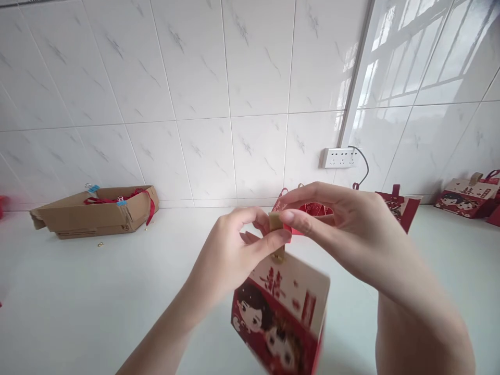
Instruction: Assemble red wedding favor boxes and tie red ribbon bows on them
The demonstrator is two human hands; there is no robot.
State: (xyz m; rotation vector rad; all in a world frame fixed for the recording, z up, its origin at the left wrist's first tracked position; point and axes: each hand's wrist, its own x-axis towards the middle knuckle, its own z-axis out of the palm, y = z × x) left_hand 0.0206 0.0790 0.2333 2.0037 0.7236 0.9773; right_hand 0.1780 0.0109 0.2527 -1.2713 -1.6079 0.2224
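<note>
The left hand (233, 246) pinches the gold ribbon (275, 222) atop a tilted red-and-cream paper box (291, 304); the half-curled right hand (349, 229) touches the ribbon, grip unclear.

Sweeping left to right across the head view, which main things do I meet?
Open brown cardboard box with red fabric ribbon, bare left hand, bare right hand, red-and-cream cartoon-printed box near the right edge.

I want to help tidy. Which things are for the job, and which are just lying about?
For the job:
printed box
gold strap, touched by left hand and right hand
perhaps carton of red ribbons

Probably just there:
socket strip
similar boxes, far right
tiny gold piece
</note>
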